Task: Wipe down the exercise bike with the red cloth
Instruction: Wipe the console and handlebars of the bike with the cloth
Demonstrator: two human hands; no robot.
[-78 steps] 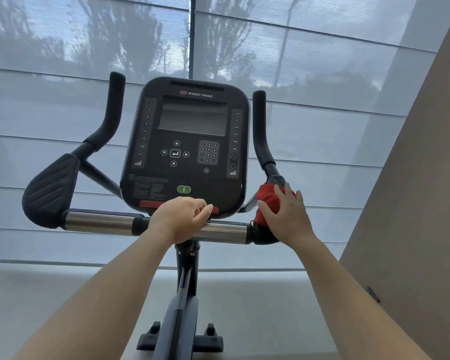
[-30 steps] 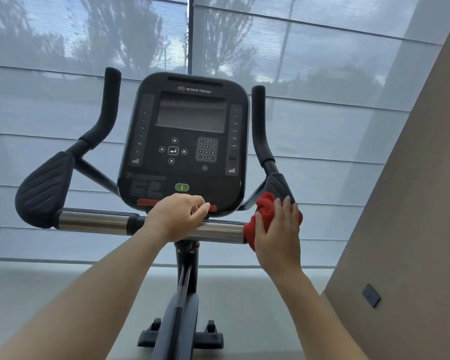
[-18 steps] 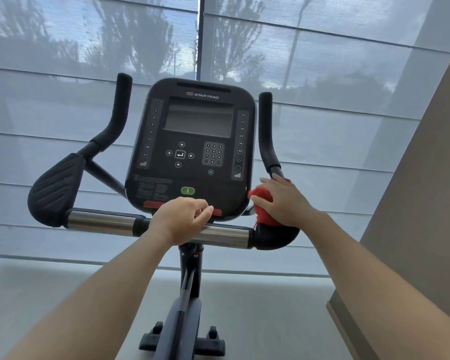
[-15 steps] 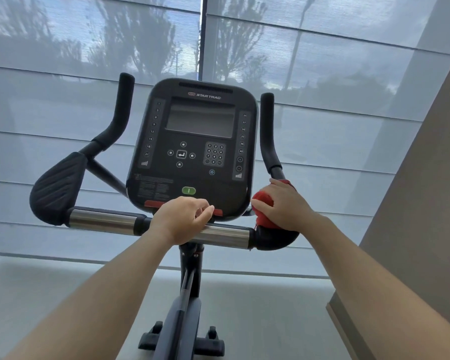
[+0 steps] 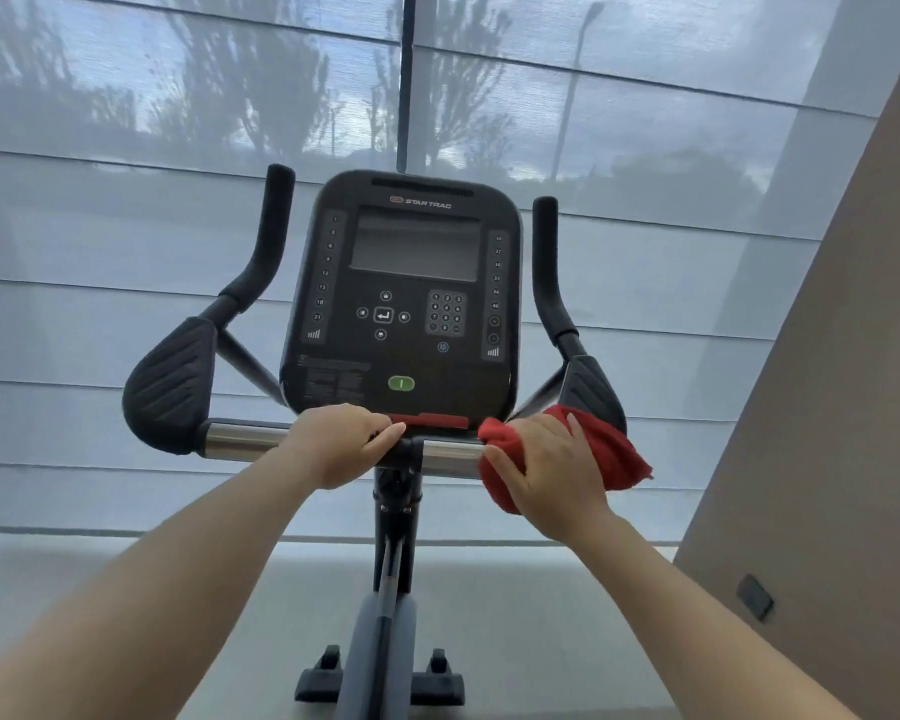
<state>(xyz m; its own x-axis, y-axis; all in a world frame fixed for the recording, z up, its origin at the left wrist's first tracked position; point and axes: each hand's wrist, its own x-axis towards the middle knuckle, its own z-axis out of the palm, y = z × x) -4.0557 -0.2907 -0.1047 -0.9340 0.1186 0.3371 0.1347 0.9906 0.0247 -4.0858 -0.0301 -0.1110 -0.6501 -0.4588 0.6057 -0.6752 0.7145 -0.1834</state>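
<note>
The black exercise bike faces me, its console [image 5: 404, 298] upright at centre with a dark screen and a keypad. A chrome crossbar [image 5: 240, 439] runs below the console between two black elbow pads. My left hand [image 5: 341, 444] grips the crossbar just left of the centre stem. My right hand [image 5: 552, 467] presses the red cloth [image 5: 611, 452] around the right end of the crossbar, under the right elbow pad [image 5: 591, 389]. The cloth hides that end of the bar.
A left elbow pad [image 5: 170, 384] and two upright black handles [image 5: 271, 231] flank the console. The bike's stem [image 5: 393, 579] drops to black feet on a pale floor. A blind-covered window fills the background. A beige wall [image 5: 827, 433] rises close on the right.
My right hand has slid the red cloth down from the inner side of the right elbow pad onto the right end of the crossbar. My left hand has kept its grip.
</note>
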